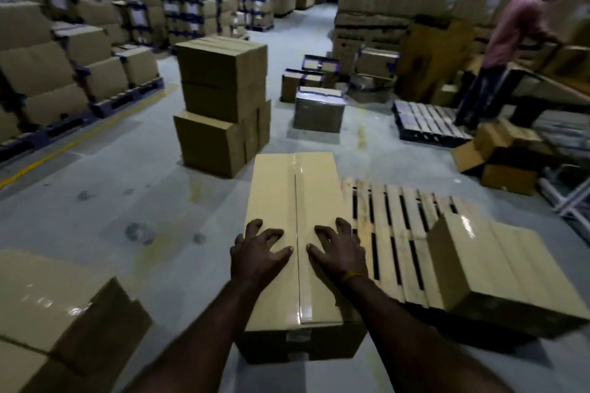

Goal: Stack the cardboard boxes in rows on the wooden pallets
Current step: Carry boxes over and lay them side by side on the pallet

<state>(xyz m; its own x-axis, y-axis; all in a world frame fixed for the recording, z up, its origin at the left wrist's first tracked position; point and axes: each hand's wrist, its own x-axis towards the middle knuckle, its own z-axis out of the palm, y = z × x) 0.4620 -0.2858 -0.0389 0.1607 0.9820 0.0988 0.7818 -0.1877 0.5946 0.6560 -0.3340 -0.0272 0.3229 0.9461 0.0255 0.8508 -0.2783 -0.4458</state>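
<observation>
A long taped cardboard box (295,201) lies along the left edge of a wooden pallet (396,239) in front of me. My left hand (258,250) and my right hand (340,250) rest flat on its top, one on each side of the tape seam, fingers spread. Neither hand grips anything. A second cardboard box (498,268) lies at the pallet's near right corner. Bare slats show between the two boxes.
A stack of plain boxes (222,102) stands on the floor ahead. Another box (57,313) sits at the near left. A dark pallet (427,120), loose boxes and a person in a pink shirt (514,38) are at the right. Loaded pallets line the left side.
</observation>
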